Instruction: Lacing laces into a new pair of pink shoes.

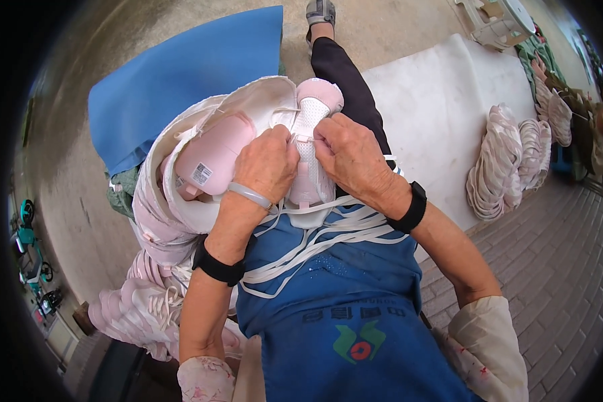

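A pink-and-white shoe [306, 161] rests at the lap, between the two hands, its long axis running away from the body, with a rounded pink end farthest out. The left hand [268, 161] is at its left edge and the right hand [358, 157] at its right; neither is clearly nearer, and the fingertips face each other across the white mesh middle. The fingers of both hands are drawn together in a pinch, with almost no gap, and appear to grip a thin white lace [304, 139] that crosses between them. Loose white strings [328, 236] lie over the blue apron [342, 285], just below the shoe's near end.
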{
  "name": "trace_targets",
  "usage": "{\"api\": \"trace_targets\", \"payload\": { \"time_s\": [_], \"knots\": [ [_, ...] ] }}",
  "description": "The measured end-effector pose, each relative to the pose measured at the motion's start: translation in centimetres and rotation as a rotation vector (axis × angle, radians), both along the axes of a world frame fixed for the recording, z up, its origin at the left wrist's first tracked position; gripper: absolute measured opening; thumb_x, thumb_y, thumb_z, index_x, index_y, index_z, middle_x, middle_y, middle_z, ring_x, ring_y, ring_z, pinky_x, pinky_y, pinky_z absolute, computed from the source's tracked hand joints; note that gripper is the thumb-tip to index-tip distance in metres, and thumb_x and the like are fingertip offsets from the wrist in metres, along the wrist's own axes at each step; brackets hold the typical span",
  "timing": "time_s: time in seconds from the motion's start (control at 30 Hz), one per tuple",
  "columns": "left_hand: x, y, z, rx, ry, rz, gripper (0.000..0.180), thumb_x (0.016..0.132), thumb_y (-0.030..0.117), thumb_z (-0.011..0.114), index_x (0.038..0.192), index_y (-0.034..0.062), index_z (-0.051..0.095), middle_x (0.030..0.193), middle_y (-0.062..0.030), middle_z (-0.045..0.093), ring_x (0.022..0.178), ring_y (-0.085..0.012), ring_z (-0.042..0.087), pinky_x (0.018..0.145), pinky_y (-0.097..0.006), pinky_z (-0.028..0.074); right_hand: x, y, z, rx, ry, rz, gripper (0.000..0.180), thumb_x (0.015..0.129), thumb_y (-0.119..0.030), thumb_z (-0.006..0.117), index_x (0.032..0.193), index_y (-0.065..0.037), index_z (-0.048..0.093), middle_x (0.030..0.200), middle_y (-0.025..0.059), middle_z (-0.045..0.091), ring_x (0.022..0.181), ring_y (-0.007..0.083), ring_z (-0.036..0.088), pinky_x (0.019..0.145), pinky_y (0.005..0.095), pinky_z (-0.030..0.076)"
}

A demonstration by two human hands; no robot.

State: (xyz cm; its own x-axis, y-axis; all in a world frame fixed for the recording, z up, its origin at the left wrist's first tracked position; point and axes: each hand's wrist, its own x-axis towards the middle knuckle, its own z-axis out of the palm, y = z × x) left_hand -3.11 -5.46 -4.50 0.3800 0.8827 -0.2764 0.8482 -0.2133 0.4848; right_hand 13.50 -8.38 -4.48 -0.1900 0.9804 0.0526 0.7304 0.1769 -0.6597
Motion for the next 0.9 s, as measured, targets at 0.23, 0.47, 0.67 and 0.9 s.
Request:
{"api": "trace_targets", "payload": {
  "time_s": [0.23, 0.47, 0.67, 0.9],
  "knots": [
    [0.7, -0.4, 0.2, 0.226, -0.210, -0.042, 0.011, 0.085, 0.011, 0.060, 0.091, 0.0027, 0.056, 0.086, -0.0155, 0.060, 0.079, -0.0342, 0.059, 0.069, -0.042, 0.047, 0.3, 0.0, -0.2, 0.088, -0.067, 0.030, 0.007, 0.082, -0.005, 0.059, 0.087, -0.002, 0.057, 0.086, 0.0166, 0.053, 0.074, 0.0347, 0.060, 0.065, 0.0415, 0.050],
    [0.4, -0.2, -0.5, 0.350, -0.219, -0.111, 0.012, 0.082, 0.008, 0.061, 0.091, 0.0034, 0.055, 0.084, -0.0143, 0.059, 0.082, -0.0340, 0.058, 0.070, -0.043, 0.047, 0.1, 0.1, 0.4, 0.027, -0.073, 0.057, 0.009, 0.079, -0.003, 0.059, 0.088, -0.001, 0.057, 0.087, 0.0173, 0.053, 0.076, 0.0336, 0.062, 0.066, 0.0404, 0.052],
    [0.0, -0.1, -0.6, 0.192, -0.108, -0.063, 0.015, 0.078, 0.007, 0.059, 0.092, 0.0033, 0.053, 0.082, -0.0191, 0.060, 0.079, -0.0386, 0.058, 0.070, -0.046, 0.046, -0.7, -0.2, 0.7, 0.007, -0.191, 0.075, 0.008, 0.078, -0.002, 0.059, 0.085, 0.000, 0.056, 0.086, 0.0178, 0.054, 0.076, 0.0338, 0.063, 0.064, 0.0401, 0.053],
    [0.1, -0.1, -1.1, 0.095, -0.147, 0.059, 0.016, 0.076, 0.009, 0.058, 0.089, 0.0021, 0.052, 0.081, -0.0215, 0.060, 0.078, -0.0418, 0.057, 0.070, -0.047, 0.045, -0.1, 0.2, 0.4, 0.003, 0.006, 0.041, 0.009, 0.078, -0.006, 0.060, 0.080, 0.002, 0.058, 0.078, 0.0203, 0.056, 0.071, 0.0380, 0.060, 0.064, 0.0443, 0.049]
  ]
}}
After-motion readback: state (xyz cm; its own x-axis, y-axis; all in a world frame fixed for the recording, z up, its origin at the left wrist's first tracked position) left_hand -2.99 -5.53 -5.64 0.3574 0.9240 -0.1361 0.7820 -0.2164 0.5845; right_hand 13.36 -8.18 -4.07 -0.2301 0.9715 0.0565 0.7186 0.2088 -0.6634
